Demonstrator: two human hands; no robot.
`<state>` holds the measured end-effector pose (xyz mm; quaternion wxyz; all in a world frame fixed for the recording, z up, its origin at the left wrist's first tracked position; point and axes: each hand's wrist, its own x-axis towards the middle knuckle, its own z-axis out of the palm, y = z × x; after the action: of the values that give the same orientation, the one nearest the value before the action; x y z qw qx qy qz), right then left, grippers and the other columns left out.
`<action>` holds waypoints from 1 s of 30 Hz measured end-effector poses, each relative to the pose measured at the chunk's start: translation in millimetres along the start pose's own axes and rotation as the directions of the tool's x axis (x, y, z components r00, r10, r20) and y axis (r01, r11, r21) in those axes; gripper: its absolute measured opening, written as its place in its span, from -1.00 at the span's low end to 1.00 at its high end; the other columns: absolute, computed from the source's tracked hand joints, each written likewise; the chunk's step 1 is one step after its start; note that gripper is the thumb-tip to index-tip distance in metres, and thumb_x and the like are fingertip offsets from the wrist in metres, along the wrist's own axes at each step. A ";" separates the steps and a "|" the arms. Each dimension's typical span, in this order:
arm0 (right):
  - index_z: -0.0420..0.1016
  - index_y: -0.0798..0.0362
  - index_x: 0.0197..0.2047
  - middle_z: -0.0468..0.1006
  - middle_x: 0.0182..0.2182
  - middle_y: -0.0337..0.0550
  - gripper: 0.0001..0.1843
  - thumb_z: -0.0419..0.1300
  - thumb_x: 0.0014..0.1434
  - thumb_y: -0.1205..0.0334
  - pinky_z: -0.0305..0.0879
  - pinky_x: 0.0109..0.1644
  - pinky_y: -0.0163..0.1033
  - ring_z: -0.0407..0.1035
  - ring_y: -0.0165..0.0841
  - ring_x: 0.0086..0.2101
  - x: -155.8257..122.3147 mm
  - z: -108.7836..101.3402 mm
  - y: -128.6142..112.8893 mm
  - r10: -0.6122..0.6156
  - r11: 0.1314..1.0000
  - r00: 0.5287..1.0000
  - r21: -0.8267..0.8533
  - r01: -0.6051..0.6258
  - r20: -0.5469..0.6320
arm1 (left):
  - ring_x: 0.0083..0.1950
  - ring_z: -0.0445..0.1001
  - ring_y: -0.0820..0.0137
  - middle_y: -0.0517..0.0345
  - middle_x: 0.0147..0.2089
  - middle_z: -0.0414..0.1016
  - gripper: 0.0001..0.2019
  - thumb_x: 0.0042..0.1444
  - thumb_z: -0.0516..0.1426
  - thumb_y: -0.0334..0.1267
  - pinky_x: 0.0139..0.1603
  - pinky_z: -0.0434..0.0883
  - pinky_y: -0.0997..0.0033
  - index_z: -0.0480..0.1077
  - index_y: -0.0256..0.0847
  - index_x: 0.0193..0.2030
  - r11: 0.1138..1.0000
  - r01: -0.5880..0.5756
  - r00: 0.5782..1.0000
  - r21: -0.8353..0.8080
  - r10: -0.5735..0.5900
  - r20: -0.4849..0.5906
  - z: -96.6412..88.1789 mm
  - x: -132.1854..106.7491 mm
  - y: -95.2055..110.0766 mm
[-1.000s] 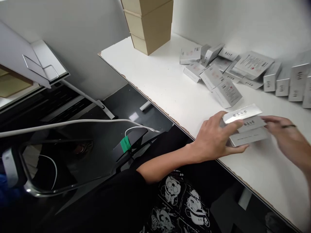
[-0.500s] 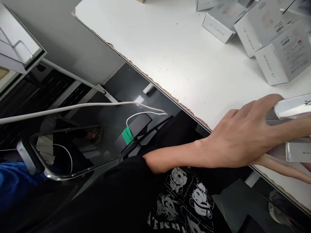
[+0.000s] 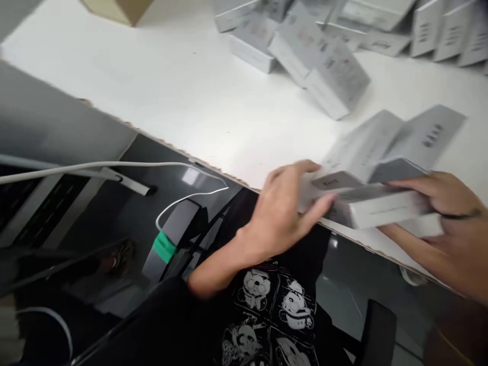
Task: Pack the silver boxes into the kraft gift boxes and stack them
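My right hand (image 3: 453, 223) grips a small white box (image 3: 385, 209) from its right end, with fingers over the top and the thumb below. A dark band shows at this wrist. My left hand (image 3: 280, 211) is at the left side of the held box, thumb and fingers apart, close to a grey box end (image 3: 337, 182) with dark print. Whether its fingertips touch is blurred. Behind the hands, more light grey boxes (image 3: 423, 134) lean on the white table (image 3: 183, 101); motion smears their print.
Several grey-white boxes (image 3: 335, 76) lie in a loose heap farther back. A row of upright boxes (image 3: 450, 33) stands at the back right. A brown carton (image 3: 118, 10) sits at the back left. A white cable (image 3: 95, 165) runs below the table's chipped edge, near a grey chair part with green tape (image 3: 164, 247).
The view has swung right, bringing my right hand and more boxes into sight. My left hand, spread over boxes before, now sits left of the held box with its fingers less stretched.
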<state>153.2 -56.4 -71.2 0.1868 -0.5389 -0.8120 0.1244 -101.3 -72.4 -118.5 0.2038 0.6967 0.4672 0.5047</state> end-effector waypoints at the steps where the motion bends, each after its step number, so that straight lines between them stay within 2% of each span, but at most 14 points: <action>1: 0.47 -0.22 0.13 0.47 0.02 -0.03 -0.47 0.19 0.27 -0.36 0.48 -0.03 0.04 0.44 -0.13 0.00 2.2 1.0 -0.2 -0.047 0.999 0.999 0.011 0.047 0.000 | 0.26 0.54 0.16 -0.13 0.19 0.51 -0.67 0.41 0.17 -0.27 0.30 0.56 0.02 0.21 -0.14 0.23 1.000 0.002 0.999 -0.003 -0.002 0.033 -5.3 4.3 1.0; 4: 0.32 -0.15 0.28 0.35 0.22 -0.02 -0.46 0.23 0.34 -0.14 0.44 0.13 0.04 0.32 -0.14 0.21 7.2 2.5 0.2 -0.151 0.988 0.988 0.030 0.151 -0.027 | 0.45 0.34 0.13 -0.12 0.36 0.34 -0.63 0.42 0.11 -0.28 0.39 0.46 -0.02 0.17 -0.07 0.30 0.998 -0.022 0.992 -0.057 0.028 0.120 -14.9 20.9 3.3; 6: 0.27 -0.13 0.31 0.25 0.32 -0.02 -0.45 0.25 0.35 -0.07 0.42 0.20 0.04 0.20 -0.12 0.33 7.7 1.9 0.6 -0.157 0.987 0.987 0.040 0.158 -0.032 | 0.54 0.20 0.08 -0.01 0.40 0.28 -0.58 0.42 0.13 -0.14 0.39 0.46 -0.07 0.15 0.04 0.34 0.995 -0.060 0.979 -0.082 0.074 0.188 -14.0 32.7 4.1; 8: 0.27 -0.11 0.31 0.16 0.38 -0.01 -0.46 0.25 0.35 -0.05 0.46 0.17 0.02 0.13 -0.10 0.38 6.1 0.2 1.2 -0.148 0.986 0.989 0.069 0.150 -0.027 | 0.57 0.14 0.02 0.09 0.40 0.28 -0.51 0.35 0.19 0.05 0.34 0.51 -0.12 0.16 0.16 0.34 0.991 -0.113 0.966 -0.074 0.127 0.224 -7.7 43.4 4.5; 11: 0.32 -0.10 0.23 0.24 0.37 -0.04 -0.57 0.21 0.39 -0.03 0.51 0.10 0.00 0.26 -0.12 0.31 2.0 -3.3 2.1 -0.130 0.988 0.991 0.087 0.131 -0.018 | 0.47 0.30 -0.01 0.12 0.35 0.34 -0.47 0.23 0.27 0.19 0.24 0.58 -0.10 0.24 0.27 0.27 0.983 -0.178 0.961 -0.042 0.183 0.207 6.4 56.9 6.4; 14: 0.31 -0.09 0.24 0.40 0.28 -0.08 -0.59 0.21 0.41 0.02 0.48 0.20 0.01 0.36 -0.18 0.25 -3.2 -5.5 2.8 -0.099 0.993 0.995 0.065 0.100 -0.025 | 0.31 0.46 -0.02 0.10 0.22 0.44 -0.57 0.24 0.29 0.10 0.24 0.56 -0.15 0.31 0.25 0.18 0.984 -0.178 0.962 0.003 0.173 0.209 18.0 68.9 11.2; 17: 0.27 -0.08 0.32 0.42 0.29 -0.08 -0.49 0.25 0.39 0.08 0.44 0.28 -0.01 0.34 -0.22 0.28 -10.4 -4.9 3.7 -0.069 0.995 0.997 0.069 0.072 -0.045 | 0.22 0.51 -0.06 0.06 0.13 0.49 -0.63 0.19 0.34 0.07 0.23 0.53 -0.23 0.38 0.15 0.06 0.991 -0.129 0.967 0.040 0.117 0.225 27.4 81.5 15.9; 20: 0.24 -0.09 0.36 0.45 0.26 -0.11 -0.47 0.25 0.39 0.11 0.43 0.28 -0.05 0.36 -0.25 0.25 -19.9 -3.4 5.1 -0.050 0.995 0.996 0.085 0.056 -0.070 | 0.22 0.47 -0.11 0.08 0.09 0.50 -0.62 0.07 0.43 0.04 0.26 0.45 -0.37 0.40 0.08 -0.09 0.994 -0.104 0.987 0.043 0.098 0.126 39.1 93.6 18.5; 23: 0.30 -0.09 0.31 0.54 0.13 -0.15 -0.54 0.23 0.40 0.08 0.51 0.15 -0.11 0.48 -0.26 0.11 -30.3 -3.1 7.8 -0.005 0.999 0.994 0.054 0.011 -0.107 | 0.13 0.49 -0.07 0.14 -0.08 0.52 -0.65 0.04 0.45 -0.10 0.27 0.41 -0.39 0.36 0.03 -0.20 0.989 -0.142 0.989 0.051 0.140 0.055 45.8 100.8 23.6; 26: 0.34 -0.09 0.26 0.55 0.05 -0.14 -0.56 0.23 0.39 0.03 0.54 0.00 -0.15 0.52 -0.27 -0.01 -39.2 -4.0 12.0 0.056 0.998 0.986 0.014 -0.055 -0.158 | -0.07 0.51 0.04 0.15 -0.23 0.50 -0.76 0.14 0.36 -0.21 0.14 0.51 -0.28 0.35 0.01 -0.23 0.976 -0.160 0.985 0.146 0.148 0.088 36.1 97.3 34.2; 28: 0.35 -0.08 0.24 0.55 0.02 -0.13 -0.57 0.24 0.38 0.00 0.54 -0.10 -0.19 0.52 -0.30 -0.08 -43.4 -4.3 15.1 0.086 0.996 0.978 0.005 -0.086 -0.190 | -0.17 0.50 0.11 0.14 -0.22 0.50 -0.83 0.18 0.30 -0.25 -0.03 0.59 -0.18 0.37 0.03 -0.20 0.965 -0.163 0.982 0.207 0.138 0.128 22.0 87.4 40.3; 30: 0.36 -0.08 0.22 0.55 -0.01 -0.15 -0.59 0.25 0.38 0.00 0.52 -0.19 -0.23 0.51 -0.33 -0.14 -45.7 -4.1 18.0 0.094 0.995 0.973 0.006 -0.095 -0.211 | -0.24 0.49 0.15 0.13 -0.23 0.48 -0.84 0.18 0.28 -0.25 -0.24 0.61 -0.09 0.38 0.06 -0.19 0.967 -0.149 0.986 0.208 0.128 0.108 6.8 71.9 42.1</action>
<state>185.9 -91.6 -82.5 0.2646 -0.5874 -0.7613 0.0737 -72.6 -29.7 -52.6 0.1128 0.7686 0.4593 0.4308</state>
